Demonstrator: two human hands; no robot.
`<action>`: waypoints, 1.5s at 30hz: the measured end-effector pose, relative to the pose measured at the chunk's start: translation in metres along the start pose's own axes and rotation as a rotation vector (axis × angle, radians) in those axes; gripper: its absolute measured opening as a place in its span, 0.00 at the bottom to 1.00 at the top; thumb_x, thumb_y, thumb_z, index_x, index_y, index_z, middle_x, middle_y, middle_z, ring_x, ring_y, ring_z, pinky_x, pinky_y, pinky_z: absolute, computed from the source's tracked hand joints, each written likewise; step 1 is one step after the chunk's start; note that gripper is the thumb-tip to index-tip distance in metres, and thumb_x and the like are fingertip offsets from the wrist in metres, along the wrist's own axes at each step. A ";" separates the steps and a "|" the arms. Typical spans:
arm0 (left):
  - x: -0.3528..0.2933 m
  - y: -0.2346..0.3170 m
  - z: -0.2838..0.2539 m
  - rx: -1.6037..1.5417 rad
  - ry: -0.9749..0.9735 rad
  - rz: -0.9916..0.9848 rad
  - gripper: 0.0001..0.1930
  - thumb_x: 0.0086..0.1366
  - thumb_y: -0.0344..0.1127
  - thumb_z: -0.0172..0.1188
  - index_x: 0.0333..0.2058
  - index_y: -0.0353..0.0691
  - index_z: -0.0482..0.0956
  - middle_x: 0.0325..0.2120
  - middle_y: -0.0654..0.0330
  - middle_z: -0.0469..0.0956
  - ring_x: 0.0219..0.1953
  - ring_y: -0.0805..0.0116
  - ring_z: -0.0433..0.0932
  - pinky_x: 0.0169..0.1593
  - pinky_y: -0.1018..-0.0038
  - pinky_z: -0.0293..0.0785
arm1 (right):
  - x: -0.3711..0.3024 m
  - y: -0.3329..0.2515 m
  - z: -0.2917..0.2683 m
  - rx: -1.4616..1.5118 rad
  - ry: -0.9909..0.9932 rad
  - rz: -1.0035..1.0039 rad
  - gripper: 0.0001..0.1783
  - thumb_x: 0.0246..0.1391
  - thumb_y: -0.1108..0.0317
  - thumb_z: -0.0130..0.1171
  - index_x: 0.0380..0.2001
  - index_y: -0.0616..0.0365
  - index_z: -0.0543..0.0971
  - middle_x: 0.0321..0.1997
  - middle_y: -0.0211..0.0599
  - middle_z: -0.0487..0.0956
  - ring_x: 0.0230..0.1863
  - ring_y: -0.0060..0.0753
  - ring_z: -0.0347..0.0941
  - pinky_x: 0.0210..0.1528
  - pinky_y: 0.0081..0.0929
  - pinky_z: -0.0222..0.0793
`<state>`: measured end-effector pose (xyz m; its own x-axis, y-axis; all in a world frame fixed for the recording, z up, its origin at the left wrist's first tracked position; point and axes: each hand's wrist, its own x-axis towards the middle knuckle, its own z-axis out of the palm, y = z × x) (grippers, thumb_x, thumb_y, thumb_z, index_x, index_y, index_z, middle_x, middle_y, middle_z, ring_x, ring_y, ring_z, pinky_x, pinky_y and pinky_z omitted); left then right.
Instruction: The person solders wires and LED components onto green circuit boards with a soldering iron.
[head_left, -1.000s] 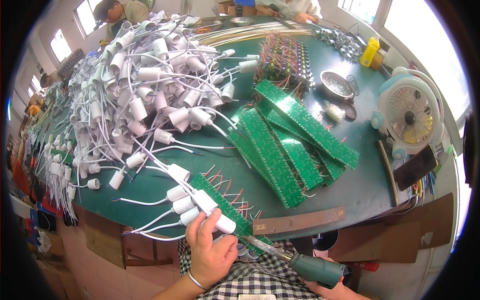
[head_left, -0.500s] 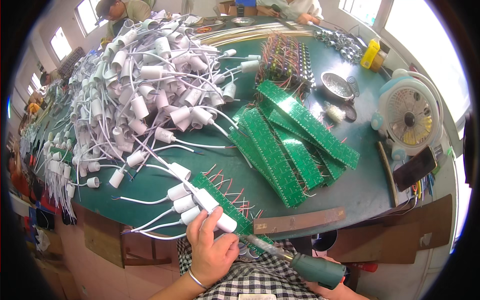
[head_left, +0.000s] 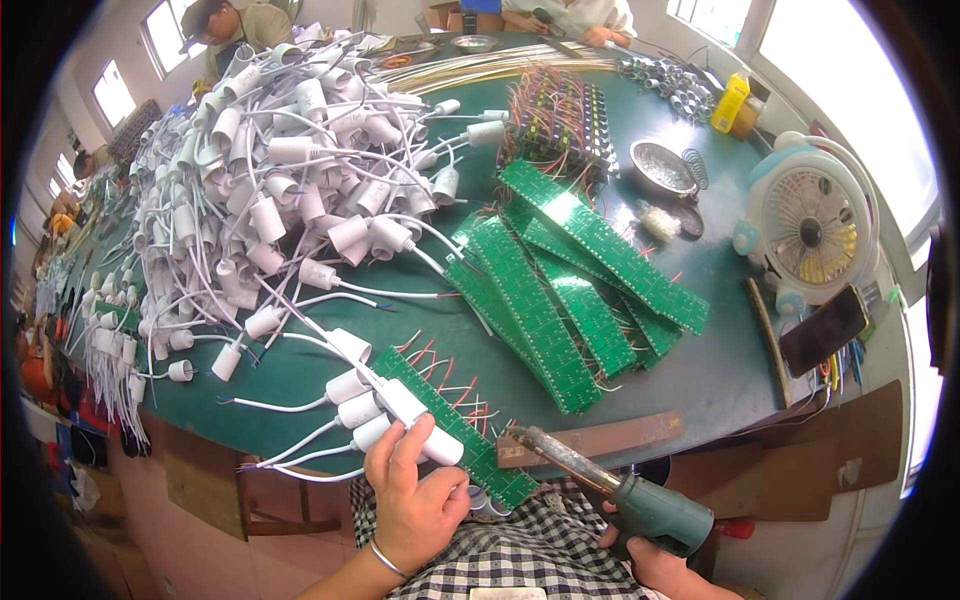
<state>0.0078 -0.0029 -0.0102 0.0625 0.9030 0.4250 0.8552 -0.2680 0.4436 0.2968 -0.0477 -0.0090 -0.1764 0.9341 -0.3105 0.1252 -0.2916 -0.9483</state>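
My left hand (head_left: 415,495) lies at the table's near edge. Two of its fingertips rest on a white lamp holder (head_left: 443,446), while thumb and forefinger are pinched together; anything between them is too small to make out. More white lamp holders (head_left: 357,408) with cables lie in a row along a narrow green circuit board (head_left: 445,410), which has short red and white wires sticking up. In my right hand (head_left: 650,560) is a dark green soldering gun (head_left: 655,515). Its metal tip is right of the board, over a brown strip (head_left: 595,440).
A large heap of white lamp holders (head_left: 300,170) covers the table's left. Green circuit boards (head_left: 545,300) are stacked at centre right, with wired parts (head_left: 560,120) behind. A metal bowl (head_left: 662,168), a fan (head_left: 812,232) and a phone (head_left: 825,330) stand right. Two people sit across.
The soldering gun's tip has lifted off the board's near end and swung up and right. My left hand keeps its pinch at the lamp holder. The whole view has shifted slightly.
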 end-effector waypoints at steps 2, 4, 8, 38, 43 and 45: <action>0.001 0.001 -0.001 0.010 -0.020 0.010 0.09 0.40 0.27 0.65 0.24 0.44 0.78 0.58 0.50 0.61 0.58 0.42 0.57 0.58 0.54 0.55 | 0.000 0.002 0.006 0.150 0.070 -0.096 0.24 0.47 0.76 0.44 0.50 0.63 0.71 0.31 0.42 0.78 0.33 0.33 0.76 0.36 0.28 0.71; 0.001 0.001 -0.002 0.025 -0.036 0.018 0.08 0.41 0.26 0.65 0.24 0.43 0.78 0.58 0.47 0.60 0.59 0.41 0.56 0.59 0.53 0.56 | -0.001 -0.003 0.004 0.172 0.066 -0.008 0.24 0.47 0.74 0.46 0.51 0.63 0.70 0.36 0.42 0.77 0.33 0.34 0.76 0.36 0.30 0.72; 0.000 0.000 0.001 -0.006 0.002 -0.009 0.09 0.40 0.27 0.65 0.24 0.46 0.79 0.57 0.52 0.63 0.57 0.42 0.58 0.58 0.54 0.55 | 0.008 -0.031 0.015 0.460 0.146 0.038 0.30 0.47 0.65 0.57 0.54 0.63 0.66 0.49 0.44 0.73 0.34 0.37 0.77 0.34 0.34 0.73; -0.013 -0.012 -0.015 0.133 -0.049 0.019 0.09 0.39 0.32 0.65 0.23 0.50 0.76 0.57 0.58 0.64 0.55 0.53 0.61 0.51 0.57 0.55 | 0.084 -0.045 0.042 0.677 -0.096 -0.237 0.48 0.48 0.49 0.62 0.65 0.55 0.52 0.68 0.39 0.54 0.67 0.44 0.57 0.59 0.58 0.62; -0.040 -0.023 -0.020 0.089 0.076 -0.001 0.11 0.38 0.31 0.67 0.23 0.50 0.76 0.51 0.57 0.66 0.53 0.51 0.62 0.50 0.55 0.58 | 0.086 -0.045 0.039 0.693 -0.089 -0.265 0.47 0.47 0.51 0.63 0.65 0.54 0.52 0.69 0.40 0.52 0.65 0.47 0.58 0.56 0.59 0.65; -0.040 -0.021 -0.024 -0.050 0.126 -0.025 0.11 0.38 0.30 0.67 0.22 0.49 0.76 0.43 0.59 0.68 0.48 0.55 0.66 0.48 0.58 0.59 | 0.086 -0.046 0.038 0.676 -0.114 -0.268 0.47 0.48 0.51 0.62 0.65 0.55 0.52 0.69 0.42 0.52 0.65 0.48 0.58 0.56 0.60 0.65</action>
<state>-0.0250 -0.0410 -0.0178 -0.0266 0.8611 0.5077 0.8288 -0.2649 0.4928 0.2389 0.0380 0.0055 -0.2214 0.9746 -0.0327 -0.5593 -0.1544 -0.8145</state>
